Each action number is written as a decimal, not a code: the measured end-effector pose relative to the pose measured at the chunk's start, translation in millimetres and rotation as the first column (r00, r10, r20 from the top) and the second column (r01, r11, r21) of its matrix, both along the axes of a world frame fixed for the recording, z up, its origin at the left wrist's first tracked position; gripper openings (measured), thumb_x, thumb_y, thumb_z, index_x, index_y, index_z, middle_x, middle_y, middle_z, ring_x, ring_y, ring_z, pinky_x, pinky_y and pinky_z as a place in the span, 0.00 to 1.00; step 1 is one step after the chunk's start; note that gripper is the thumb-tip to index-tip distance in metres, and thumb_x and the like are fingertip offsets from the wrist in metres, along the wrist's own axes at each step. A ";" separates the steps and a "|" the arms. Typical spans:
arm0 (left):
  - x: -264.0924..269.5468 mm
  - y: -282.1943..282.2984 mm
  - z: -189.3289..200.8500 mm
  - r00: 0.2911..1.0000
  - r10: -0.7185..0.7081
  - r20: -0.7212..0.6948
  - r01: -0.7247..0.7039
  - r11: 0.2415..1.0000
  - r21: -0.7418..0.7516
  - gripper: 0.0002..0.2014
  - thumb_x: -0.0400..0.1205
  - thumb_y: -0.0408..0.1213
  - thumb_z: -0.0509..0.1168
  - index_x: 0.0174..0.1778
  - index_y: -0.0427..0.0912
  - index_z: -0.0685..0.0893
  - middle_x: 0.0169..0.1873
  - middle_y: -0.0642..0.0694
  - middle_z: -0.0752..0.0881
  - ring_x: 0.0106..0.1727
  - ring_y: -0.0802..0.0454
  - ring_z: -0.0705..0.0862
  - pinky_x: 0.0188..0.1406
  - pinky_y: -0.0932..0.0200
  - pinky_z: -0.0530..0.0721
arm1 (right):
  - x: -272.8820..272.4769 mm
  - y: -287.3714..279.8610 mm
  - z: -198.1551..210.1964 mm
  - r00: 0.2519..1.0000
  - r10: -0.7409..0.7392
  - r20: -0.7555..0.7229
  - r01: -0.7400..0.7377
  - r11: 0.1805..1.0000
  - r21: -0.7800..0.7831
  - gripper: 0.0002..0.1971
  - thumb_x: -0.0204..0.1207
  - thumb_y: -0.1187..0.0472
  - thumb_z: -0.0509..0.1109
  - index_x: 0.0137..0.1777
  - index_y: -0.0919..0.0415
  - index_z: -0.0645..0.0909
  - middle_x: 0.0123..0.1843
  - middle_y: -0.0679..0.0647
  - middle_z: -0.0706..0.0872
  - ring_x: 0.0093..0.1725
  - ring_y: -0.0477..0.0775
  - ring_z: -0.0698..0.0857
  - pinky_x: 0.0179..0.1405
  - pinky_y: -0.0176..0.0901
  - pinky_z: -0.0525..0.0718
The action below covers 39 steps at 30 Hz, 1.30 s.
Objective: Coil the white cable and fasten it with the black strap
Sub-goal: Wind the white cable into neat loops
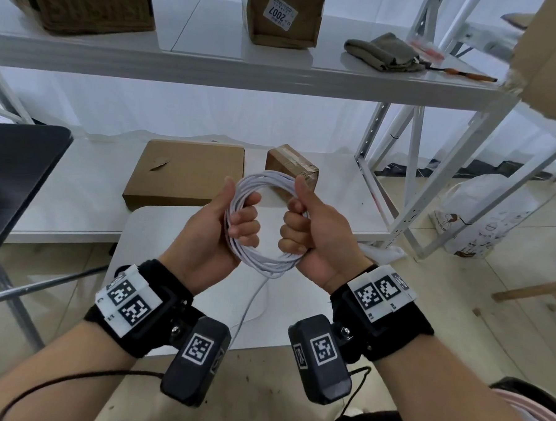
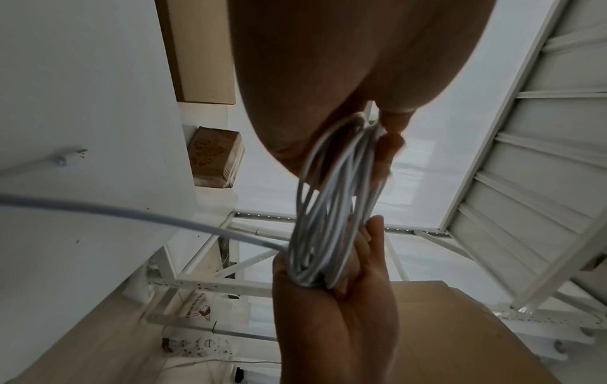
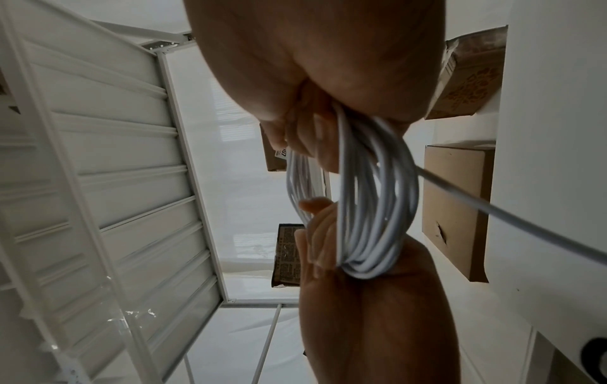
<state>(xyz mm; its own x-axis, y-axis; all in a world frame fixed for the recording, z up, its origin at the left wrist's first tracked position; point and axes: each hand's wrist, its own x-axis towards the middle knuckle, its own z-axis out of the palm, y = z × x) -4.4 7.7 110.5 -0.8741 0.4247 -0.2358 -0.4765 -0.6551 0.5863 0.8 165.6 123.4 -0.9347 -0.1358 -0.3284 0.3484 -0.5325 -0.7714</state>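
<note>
The white cable [image 1: 265, 180] is wound into a round coil of several loops, held upright in the air between both hands. My left hand [image 1: 228, 220] grips the coil's left side, fingers curled through the ring, thumb up. My right hand [image 1: 305, 224] grips the right side in a fist, thumb up. One loose tail [image 1: 249, 308] hangs from the coil's bottom down to the white table [image 1: 159, 236]. The wrist views show the same coil [image 2: 331, 207] [image 3: 371, 207] edge-on between the two palms, with the tail [image 2: 131, 210] [image 3: 492, 210] running off. No black strap is in view.
A flat cardboard box [image 1: 188, 173] and a small taped box [image 1: 293, 166] lie on the low shelf behind the hands. A dark panel [image 1: 14, 177] stands at the left. White shelf uprights [image 1: 410, 185] rise at the right, with a white printed bag [image 1: 482, 217] on the floor.
</note>
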 end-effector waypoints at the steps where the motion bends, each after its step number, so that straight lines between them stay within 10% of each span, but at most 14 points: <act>1: -1.0 1.6 1.0 1.000 0.015 0.001 -0.015 1.000 0.002 0.22 0.88 0.56 0.55 0.43 0.40 0.80 0.22 0.54 0.64 0.19 0.61 0.64 0.19 0.69 0.68 | 0.6 -0.6 0.0 1.000 0.001 -0.003 -0.001 1.000 -0.008 0.22 0.82 0.44 0.68 0.32 0.54 0.67 0.23 0.46 0.56 0.18 0.44 0.54 0.19 0.36 0.53; 19: 5.2 11.0 -0.7 0.978 0.204 0.050 -0.193 0.966 -0.174 0.24 0.87 0.54 0.59 0.27 0.48 0.65 0.20 0.53 0.56 0.19 0.58 0.53 0.18 0.63 0.49 | 9.4 -9.0 6.3 0.999 0.039 -0.006 -0.038 0.994 0.099 0.26 0.81 0.37 0.64 0.31 0.55 0.65 0.23 0.47 0.56 0.21 0.46 0.53 0.23 0.40 0.52; 25: 4.3 5.6 -3.8 0.962 0.271 0.024 -0.259 0.942 -0.214 0.21 0.86 0.53 0.61 0.30 0.46 0.73 0.23 0.51 0.69 0.22 0.58 0.65 0.18 0.67 0.67 | 10.2 -14.6 4.4 0.997 0.071 0.031 -0.073 0.993 0.090 0.27 0.81 0.34 0.62 0.31 0.55 0.65 0.24 0.48 0.56 0.21 0.47 0.54 0.20 0.38 0.54; 32: -0.6 6.2 -6.8 0.946 0.317 -0.060 -0.320 0.897 -0.306 0.16 0.90 0.52 0.57 0.59 0.43 0.80 0.28 0.51 0.72 0.22 0.59 0.63 0.17 0.68 0.64 | 11.3 -19.1 3.7 0.999 0.046 0.021 -0.049 0.991 0.123 0.26 0.84 0.38 0.63 0.31 0.54 0.63 0.23 0.48 0.56 0.21 0.47 0.53 0.22 0.40 0.53; 36: 2.0 8.6 -5.4 0.934 0.348 -0.079 -0.355 0.882 -0.310 0.18 0.89 0.54 0.57 0.52 0.43 0.83 0.36 0.49 0.82 0.37 0.55 0.81 0.43 0.59 0.83 | 8.1 -12.5 5.7 0.994 -0.110 0.028 0.110 0.994 0.019 0.25 0.84 0.41 0.64 0.31 0.55 0.65 0.22 0.48 0.56 0.19 0.46 0.54 0.19 0.38 0.53; 39: 9.0 13.0 -9.5 0.915 0.355 -0.189 -0.401 0.756 -0.517 0.13 0.88 0.43 0.62 0.39 0.44 0.78 0.30 0.50 0.75 0.32 0.54 0.74 0.34 0.60 0.76 | 2.8 -2.7 6.9 0.964 -0.259 0.052 0.264 0.959 -0.105 0.25 0.85 0.41 0.63 0.30 0.55 0.65 0.22 0.47 0.57 0.18 0.46 0.55 0.16 0.36 0.56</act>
<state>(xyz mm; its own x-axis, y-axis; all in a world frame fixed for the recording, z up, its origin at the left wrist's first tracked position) 4.5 20.7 101.0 -0.9606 -0.1190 -0.2510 -0.1975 -0.3427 0.9184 3.5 163.0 130.3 -0.9296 0.0746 -0.3609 0.2134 -0.6895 -0.6922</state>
